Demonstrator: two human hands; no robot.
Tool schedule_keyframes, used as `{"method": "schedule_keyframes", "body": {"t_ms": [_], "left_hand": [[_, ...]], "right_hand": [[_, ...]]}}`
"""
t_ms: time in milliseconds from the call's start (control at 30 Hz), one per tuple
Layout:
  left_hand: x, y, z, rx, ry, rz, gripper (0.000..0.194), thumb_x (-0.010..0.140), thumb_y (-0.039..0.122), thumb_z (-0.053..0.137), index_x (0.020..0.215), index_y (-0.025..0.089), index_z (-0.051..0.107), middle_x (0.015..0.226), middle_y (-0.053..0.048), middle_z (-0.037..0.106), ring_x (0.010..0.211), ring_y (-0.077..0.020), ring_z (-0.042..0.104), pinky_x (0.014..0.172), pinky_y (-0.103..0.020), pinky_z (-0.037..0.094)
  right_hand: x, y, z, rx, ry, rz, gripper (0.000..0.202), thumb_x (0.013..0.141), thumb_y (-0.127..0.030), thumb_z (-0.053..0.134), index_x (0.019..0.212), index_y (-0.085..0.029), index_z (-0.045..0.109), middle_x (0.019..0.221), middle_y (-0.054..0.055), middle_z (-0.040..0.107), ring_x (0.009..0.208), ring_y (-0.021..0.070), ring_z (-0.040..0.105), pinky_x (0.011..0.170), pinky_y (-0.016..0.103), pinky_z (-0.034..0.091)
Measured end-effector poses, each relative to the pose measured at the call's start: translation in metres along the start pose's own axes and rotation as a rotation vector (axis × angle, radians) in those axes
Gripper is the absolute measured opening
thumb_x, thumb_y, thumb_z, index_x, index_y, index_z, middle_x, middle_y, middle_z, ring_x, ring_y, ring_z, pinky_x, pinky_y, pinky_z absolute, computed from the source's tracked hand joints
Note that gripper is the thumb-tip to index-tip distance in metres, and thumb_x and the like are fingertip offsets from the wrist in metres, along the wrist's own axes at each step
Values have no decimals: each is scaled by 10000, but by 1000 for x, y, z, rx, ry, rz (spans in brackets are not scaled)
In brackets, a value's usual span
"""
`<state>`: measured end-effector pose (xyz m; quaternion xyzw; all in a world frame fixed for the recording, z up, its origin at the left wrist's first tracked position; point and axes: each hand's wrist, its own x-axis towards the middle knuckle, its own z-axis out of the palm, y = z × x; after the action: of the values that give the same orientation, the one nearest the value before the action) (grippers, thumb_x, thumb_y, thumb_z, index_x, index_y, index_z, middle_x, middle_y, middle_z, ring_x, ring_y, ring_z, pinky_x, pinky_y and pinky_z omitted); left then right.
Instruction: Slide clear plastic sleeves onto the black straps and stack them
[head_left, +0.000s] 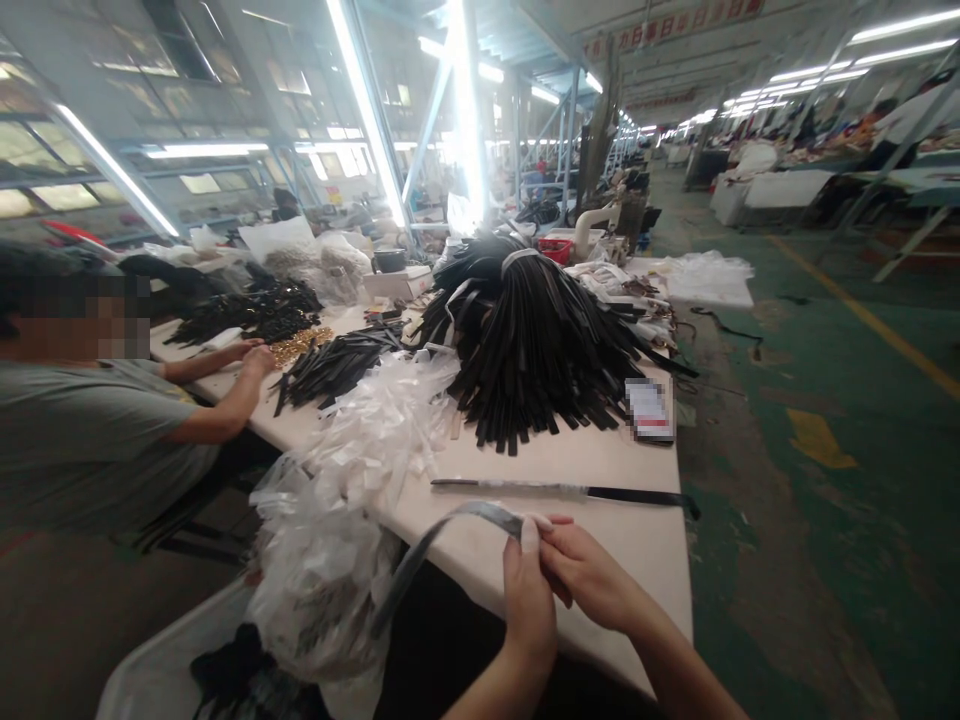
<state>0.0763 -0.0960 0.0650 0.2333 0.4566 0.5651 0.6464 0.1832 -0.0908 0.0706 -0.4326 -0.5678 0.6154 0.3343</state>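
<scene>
- Factory hall, long pale surface under strip lights.
- Left hand and right hand are together at the near edge, both pinched on one end of a grey strap.
- The strap curves left and down off the edge, beside clear bags.
- A second strap lies flat just beyond the hands.
- Black strap pile sits mid-surface.
- A co-worker sits left, hands near brass fittings.

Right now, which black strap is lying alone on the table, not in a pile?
The long black strap lying flat across the bare table just beyond both hands. The others are heaped in the big pile or held, like the strap in hand.
</scene>
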Motion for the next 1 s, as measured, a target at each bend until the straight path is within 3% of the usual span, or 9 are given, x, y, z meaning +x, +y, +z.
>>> {"method": "schedule_keyframes", "body": {"t_ms": [100, 167, 300, 433, 533, 633, 767, 900, 1000], "left_hand": [[9, -1, -5, -104, -63, -127, 403, 852, 488, 698, 1061, 149, 638, 965, -125, 750, 819, -252, 726, 665, -322, 563], [21, 3, -7, -228, -44, -196, 406, 848, 471, 698, 1087, 153, 620, 980, -141, 754, 837, -264, 732, 708, -360, 572], [26, -9, -5, -218, 72, -88, 341, 852, 465, 665, 954, 139, 658, 934, -136, 758, 819, -251, 729, 741, -357, 562], [23, -19, -10, -74, -37, -115, 404, 823, 493, 693, 921, 101, 683, 868, -151, 753, 692, -233, 699, 589, -302, 513], [35, -5, -21, -225, 12, -164, 378, 836, 470, 693, 998, 131, 654, 930, -145, 757, 789, -247, 725, 664, -323, 537], [42, -2, -23, -279, 100, -107, 309, 848, 423, 665, 968, 139, 657, 966, -143, 755, 865, -257, 730, 736, -346, 548], [34, -12, -13, -152, 10, -48, 302, 840, 389, 634, 929, 109, 701, 959, -153, 757, 869, -260, 717, 699, -321, 534], [39, 17, -5, -257, -20, 37, 245, 831, 360, 650, 955, 150, 681, 932, -113, 764, 888, -264, 722, 842, -402, 535], [43, 47, 1, -57, -167, 190, 180, 874, 339, 649, 915, 166, 681, 931, -95, 758, 924, -260, 709, 925, -420, 502]], "right_hand": [[-1, 6, -6, -55, -2, 7, 531, 1002, -590, 435, 677, -180, 526, 502, -45, 465, 442, 94, 408, 447, 215, 294], [0, 11, -9, -84, 16, 37, 480, 1012, -549, 439, 740, -177, 572, 496, -52, 477, 432, 96, 411, 447, 212, 295], [7, 19, -8, -131, 36, 59, 475, 1017, -479, 441, 669, -177, 558, 486, -41, 479, 431, 105, 430, 452, 220, 305], [9, 21, -12, -112, 21, 34, 514, 1012, -498, 446, 615, -182, 523, 478, -36, 466, 445, 109, 442, 454, 222, 313], [7, 23, -20, -103, 31, 76, 460, 1002, -532, 464, 754, -170, 602, 489, -53, 479, 422, 101, 420, 437, 213, 297], [10, 23, -21, -132, 36, 87, 466, 1003, -539, 457, 778, -162, 616, 491, -54, 478, 415, 96, 420, 436, 208, 309], [16, 19, -22, -152, 42, 34, 486, 1012, -526, 439, 720, -166, 586, 498, -43, 477, 433, 101, 439, 443, 211, 320], [13, 13, -33, -245, 30, 20, 403, 1012, -450, 472, 776, -167, 634, 515, -45, 486, 453, 103, 447, 465, 210, 329], [12, 8, -35, -312, 72, -44, 369, 1021, -408, 471, 801, -171, 651, 545, -34, 520, 501, 112, 476, 505, 215, 346]]}}
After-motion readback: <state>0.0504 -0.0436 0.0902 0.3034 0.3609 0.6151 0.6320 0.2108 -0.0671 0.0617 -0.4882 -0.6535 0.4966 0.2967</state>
